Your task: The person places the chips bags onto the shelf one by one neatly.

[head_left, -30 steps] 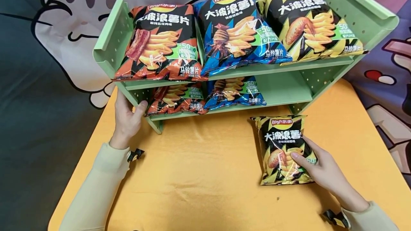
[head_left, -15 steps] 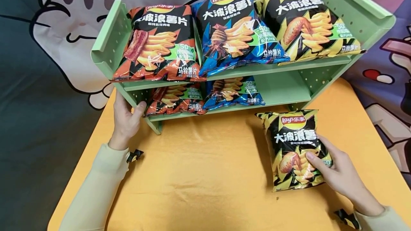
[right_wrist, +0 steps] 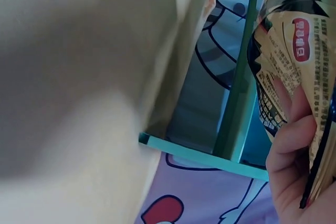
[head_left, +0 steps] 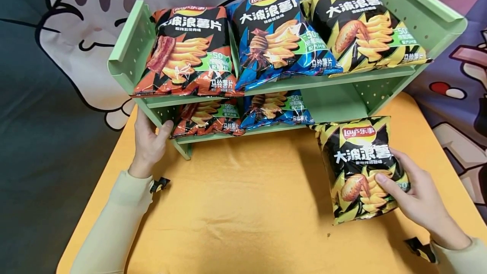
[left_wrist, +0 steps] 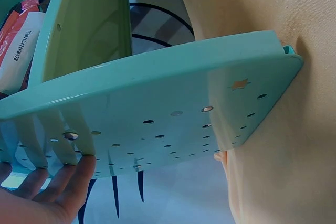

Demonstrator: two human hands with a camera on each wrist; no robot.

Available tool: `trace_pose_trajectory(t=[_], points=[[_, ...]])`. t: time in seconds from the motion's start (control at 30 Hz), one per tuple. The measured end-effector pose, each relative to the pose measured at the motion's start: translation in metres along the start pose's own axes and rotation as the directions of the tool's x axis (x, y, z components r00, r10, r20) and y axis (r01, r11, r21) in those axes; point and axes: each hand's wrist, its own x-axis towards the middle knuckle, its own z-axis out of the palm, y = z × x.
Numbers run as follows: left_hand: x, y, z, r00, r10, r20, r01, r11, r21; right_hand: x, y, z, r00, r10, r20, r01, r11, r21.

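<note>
My right hand (head_left: 422, 193) grips the right side of a black and yellow chip bag (head_left: 361, 198), thumb on its front. In the right wrist view the fingers (right_wrist: 291, 135) curl against the back of the bag (right_wrist: 320, 35). The bag's top edge overlaps the front of the lower shelf at its right end. On the left, my left hand (head_left: 150, 143) is at the side of the green two-tier rack (head_left: 327, 81), thumb by its front edge. The left wrist view has the left hand's fingertips (left_wrist: 79, 177) touching the rack's perforated side panel (left_wrist: 173, 114), fingers fairly straight.
Red (head_left: 190, 67), blue (head_left: 274, 45) and yellow (head_left: 365, 41) chip bags lie along the upper shelf. Below, a red bag (head_left: 213, 121) and a blue bag (head_left: 277, 111) fill the left and middle. The rack stands on a yellow-covered table (head_left: 236, 206), with a printed cloth behind.
My right hand has carried the black and yellow chip bag rightward and up toward the rack, raising it off the table. The left hand keeps its place at the rack's side.
</note>
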Motion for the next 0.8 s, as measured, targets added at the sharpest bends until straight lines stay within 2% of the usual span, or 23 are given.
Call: trace_pose_trajectory(t=[0.3,0.53,0.8], points=[[0.000,0.000,0.000,1.000,0.001,0.006,-0.001,1.000,0.003,0.004,0.002,-0.010,0.999,-0.031,0.015,0.031,1.000,-0.002],[0.000,0.001,0.000,1.000,-0.003,0.001,0.003,1.000,0.003,0.005,0.007,-0.021,1.000,-0.008,0.007,0.008,0.999,-0.033],[0.000,0.000,0.000,1.000,0.003,-0.002,-0.003,1.000,0.002,0.009,-0.001,-0.028,1.000,-0.003,-0.031,0.004,1.000,0.027]])
